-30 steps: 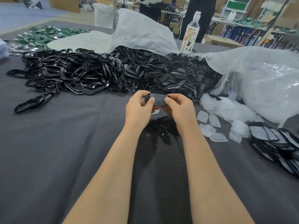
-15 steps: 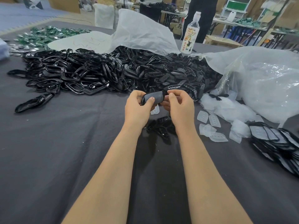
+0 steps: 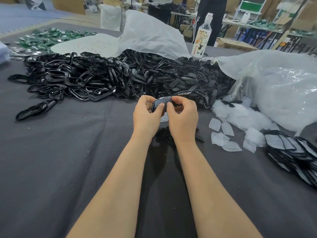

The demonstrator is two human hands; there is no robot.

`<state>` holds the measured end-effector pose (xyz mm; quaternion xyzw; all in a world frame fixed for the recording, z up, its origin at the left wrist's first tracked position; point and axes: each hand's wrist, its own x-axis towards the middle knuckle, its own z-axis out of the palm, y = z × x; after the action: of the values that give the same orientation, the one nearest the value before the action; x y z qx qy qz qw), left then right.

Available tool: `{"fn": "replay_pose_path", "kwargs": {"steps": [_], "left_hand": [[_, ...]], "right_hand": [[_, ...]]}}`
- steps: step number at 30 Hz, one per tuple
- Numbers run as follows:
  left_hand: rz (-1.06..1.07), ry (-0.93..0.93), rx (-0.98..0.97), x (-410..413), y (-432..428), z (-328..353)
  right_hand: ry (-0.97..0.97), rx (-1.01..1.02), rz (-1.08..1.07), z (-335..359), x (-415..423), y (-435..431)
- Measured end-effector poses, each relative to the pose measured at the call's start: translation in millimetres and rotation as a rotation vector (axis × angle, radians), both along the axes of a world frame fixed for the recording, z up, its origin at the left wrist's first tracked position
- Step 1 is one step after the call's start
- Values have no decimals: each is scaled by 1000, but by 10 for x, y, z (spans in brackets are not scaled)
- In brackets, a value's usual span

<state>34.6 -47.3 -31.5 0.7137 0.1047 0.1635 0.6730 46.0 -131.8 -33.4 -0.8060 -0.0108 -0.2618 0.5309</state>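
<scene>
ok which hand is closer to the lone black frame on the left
Left. The left hand is to the right of the lone black frame, well apart from it; the right hand lies even further right. Both grip a small black part.

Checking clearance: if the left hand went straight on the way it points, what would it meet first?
Probably the heap of glossy black plastic parts just beyond the left hand, which grips a small dark plastic shell; depth is unclear.
</scene>
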Motion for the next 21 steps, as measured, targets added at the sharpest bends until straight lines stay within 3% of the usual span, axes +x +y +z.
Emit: {"fn": "replay_pose_path", "kwargs": {"steps": [6, 14, 21], "left_hand": [[7, -20, 25, -3, -3, -9], [90, -47, -12, 14, 19, -18], [101, -64, -21, 19, 24, -25]], "right_hand": [[156, 226, 68, -7, 33, 24], [-91, -77, 70, -18, -99, 121], [-81, -20, 94, -22, -99, 125]]}}
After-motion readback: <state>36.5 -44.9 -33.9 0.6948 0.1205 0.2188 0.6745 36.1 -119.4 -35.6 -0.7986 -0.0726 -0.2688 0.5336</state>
